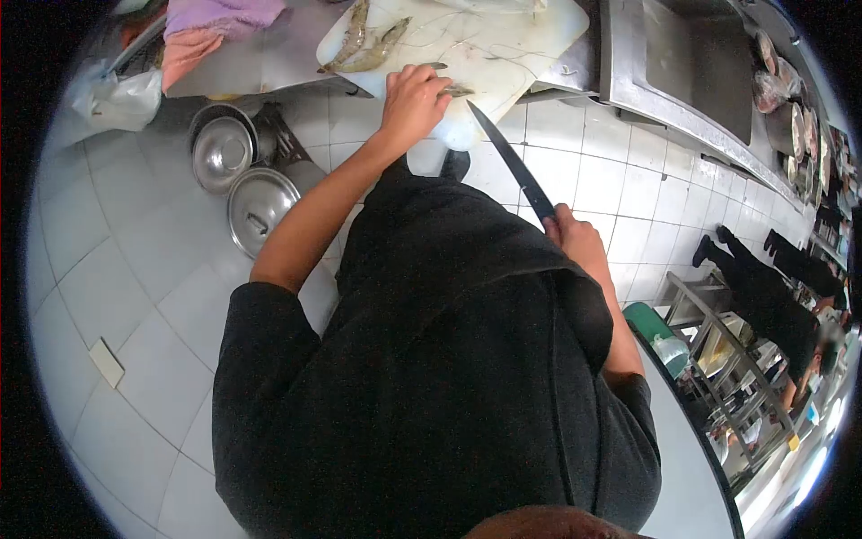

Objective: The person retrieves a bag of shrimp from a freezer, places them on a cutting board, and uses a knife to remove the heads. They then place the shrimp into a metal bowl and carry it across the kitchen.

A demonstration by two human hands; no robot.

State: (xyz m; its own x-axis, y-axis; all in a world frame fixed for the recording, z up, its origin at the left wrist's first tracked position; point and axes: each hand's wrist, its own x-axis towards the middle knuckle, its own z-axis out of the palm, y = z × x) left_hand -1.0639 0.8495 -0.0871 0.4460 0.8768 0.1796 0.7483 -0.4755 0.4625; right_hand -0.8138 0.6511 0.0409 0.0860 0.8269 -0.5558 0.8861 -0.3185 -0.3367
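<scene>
My left hand (pixel 416 97) is closed over a shrimp (pixel 459 91) on the white cutting board (pixel 503 54), near its front edge. Only small ends of the shrimp show past my fingers. In my right hand (pixel 577 237) is a long knife (pixel 510 154), gripped by its black handle. Its blade points up and left, with the tip just short of the board's edge and apart from the shrimp. More large shrimp (pixel 375 49) lie at the board's left side, beyond my left hand. Thin feelers are scattered over the board.
Right of the board is a steel sink (pixel 696 67). Metal bowls (pixel 223 153) and a round lid (pixel 260 211) stand low on the left. Purple and orange cloths (pixel 211 27) lie on the counter. People in dark clothes (pixel 763 287) stand at far right near a metal rack (pixel 732 359).
</scene>
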